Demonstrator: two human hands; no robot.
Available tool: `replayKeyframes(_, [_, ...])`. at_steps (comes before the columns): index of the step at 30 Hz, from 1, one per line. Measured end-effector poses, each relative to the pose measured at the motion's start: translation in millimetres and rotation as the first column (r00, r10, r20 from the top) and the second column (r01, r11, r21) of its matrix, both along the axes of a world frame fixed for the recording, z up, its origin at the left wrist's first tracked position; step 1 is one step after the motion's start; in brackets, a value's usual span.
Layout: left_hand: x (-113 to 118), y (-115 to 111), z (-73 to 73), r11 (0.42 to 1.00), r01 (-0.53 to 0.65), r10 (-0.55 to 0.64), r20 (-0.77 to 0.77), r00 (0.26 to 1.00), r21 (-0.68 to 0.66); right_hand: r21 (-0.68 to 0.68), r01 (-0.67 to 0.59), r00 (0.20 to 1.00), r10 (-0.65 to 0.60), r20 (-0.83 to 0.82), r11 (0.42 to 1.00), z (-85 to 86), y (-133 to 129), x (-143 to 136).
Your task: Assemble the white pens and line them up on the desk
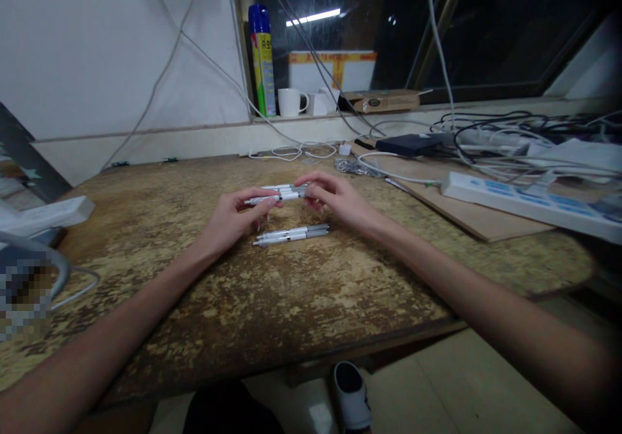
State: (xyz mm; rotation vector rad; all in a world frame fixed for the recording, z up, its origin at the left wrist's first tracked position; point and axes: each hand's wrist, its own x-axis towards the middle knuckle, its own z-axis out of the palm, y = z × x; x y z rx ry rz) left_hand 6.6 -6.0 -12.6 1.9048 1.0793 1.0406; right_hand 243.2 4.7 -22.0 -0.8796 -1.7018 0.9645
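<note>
A white pen is held level above the worn wooden table, between both hands. My left hand pinches its left end between thumb and fingers. My right hand has its fingers closed round the pen's right end. Just behind the held pen, more white pens are partly visible, largely covered by the hands. Nearer to me, a pair of white and grey pens lies side by side on the table, their dark ends pointing right.
The wooden table has a curved front edge. Right: a brown board, a white power strip and tangled cables. Left: another white strip. Along the sill stand a spray can, a white mug and a flat box.
</note>
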Motion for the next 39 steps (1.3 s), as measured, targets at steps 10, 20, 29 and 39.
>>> replayKeyframes(10, [0.4,0.6,-0.8,1.000,0.012,-0.012,-0.004,1.000,0.008,-0.028,-0.005,1.000,0.004,-0.017,1.000,1.7,-1.6,-1.7])
replayKeyframes(20, [0.1,0.7,-2.3,1.000,0.009,-0.009,-0.004,1.000,0.013,-0.004,-0.020,1.000,0.020,0.007,1.000,1.5,-2.5,-1.5])
replayKeyframes(29, [-2.5,-1.9,6.6,0.999,0.025,-0.023,-0.052,0.998,0.028,-0.122,-0.108,0.994,0.106,-0.025,0.987,4.8,-6.1,-1.5])
replayKeyframes(39, [3.5,5.6,-1.5,0.999,0.039,-0.032,0.207,0.978,-0.030,-0.078,-0.179,0.983,0.176,-0.042,0.981,4.8,-6.0,-10.9])
